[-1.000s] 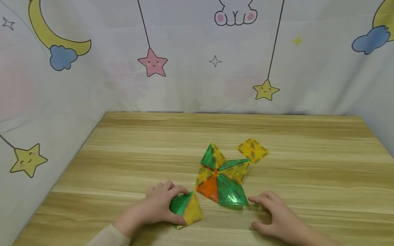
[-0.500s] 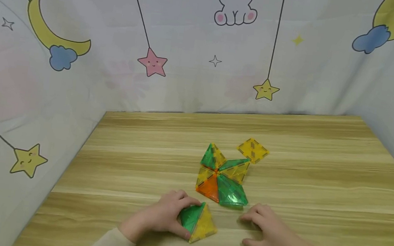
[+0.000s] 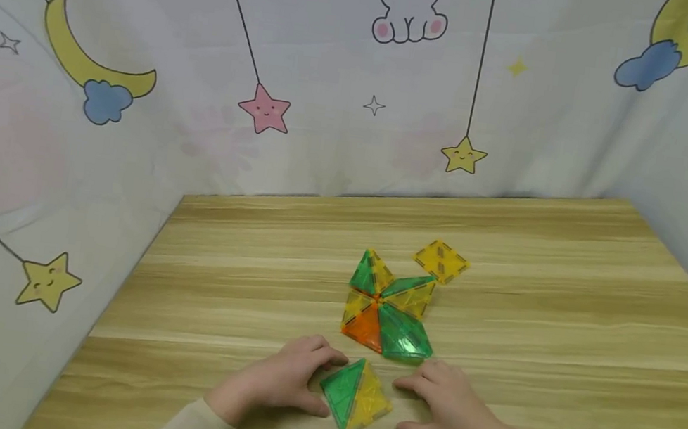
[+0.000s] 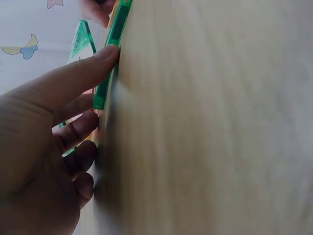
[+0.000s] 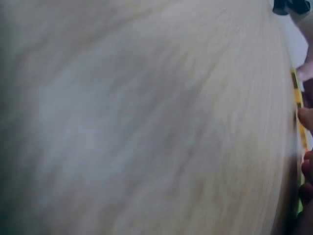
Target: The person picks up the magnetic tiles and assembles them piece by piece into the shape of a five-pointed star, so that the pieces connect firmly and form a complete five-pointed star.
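A joined pair of translucent magnetic tiles (image 3: pixel 355 396), green on the left and yellow on the right, lies on the table between both hands. My left hand (image 3: pixel 283 377) curves loosely about the green side; in the left wrist view the thumb (image 4: pixel 105 53) meets the green edge (image 4: pixel 115 34). From the right, my right hand (image 3: pixel 449 407) faces the yellow side with thumb and index finger parted and a small gap to the tiles. Just beyond is a larger assembly of green, yellow and orange magnetic tiles (image 3: pixel 364 329), partly raised.
A yellow diamond-shaped pair of tiles (image 3: pixel 440 261) lies flat behind the assembly. The wooden table (image 3: pixel 236 266) reaches back to a white cloth (image 3: pixel 337 51) printed with stars, moons and a rabbit-like figure, which also hangs along the sides.
The green and yellow pair has slid right and nearer to me, and my left hand's grip has loosened. My right hand has come left toward it, away from the assembly.
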The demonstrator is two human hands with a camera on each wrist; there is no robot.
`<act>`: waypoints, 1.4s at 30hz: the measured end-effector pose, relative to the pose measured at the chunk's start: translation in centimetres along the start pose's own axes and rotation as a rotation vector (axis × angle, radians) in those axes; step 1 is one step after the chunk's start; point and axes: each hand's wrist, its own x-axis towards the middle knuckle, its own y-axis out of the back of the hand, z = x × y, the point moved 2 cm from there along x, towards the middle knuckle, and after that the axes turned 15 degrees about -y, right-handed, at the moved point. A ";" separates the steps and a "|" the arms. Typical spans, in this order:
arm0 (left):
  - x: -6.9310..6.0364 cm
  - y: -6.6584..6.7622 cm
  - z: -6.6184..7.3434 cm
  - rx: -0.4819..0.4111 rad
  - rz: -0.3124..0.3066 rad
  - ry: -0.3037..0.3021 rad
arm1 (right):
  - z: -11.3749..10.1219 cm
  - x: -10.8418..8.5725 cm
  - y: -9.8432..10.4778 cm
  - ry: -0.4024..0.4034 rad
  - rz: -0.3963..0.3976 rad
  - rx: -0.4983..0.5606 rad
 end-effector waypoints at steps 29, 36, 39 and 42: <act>1.3 -0.3 -1.1 -0.476 0.168 0.065 | -1.3 0.8 -0.5 -0.023 0.229 -0.042; 1.3 -0.1 -1.5 -0.692 0.260 0.092 | -1.7 1.3 -0.1 0.007 0.287 -0.093; 1.4 0.2 -1.6 -0.785 0.317 0.107 | -1.6 1.9 0.2 0.020 0.310 -0.118; 1.6 0.4 -1.7 -0.851 0.372 0.142 | -1.5 2.6 0.6 0.028 0.314 -0.133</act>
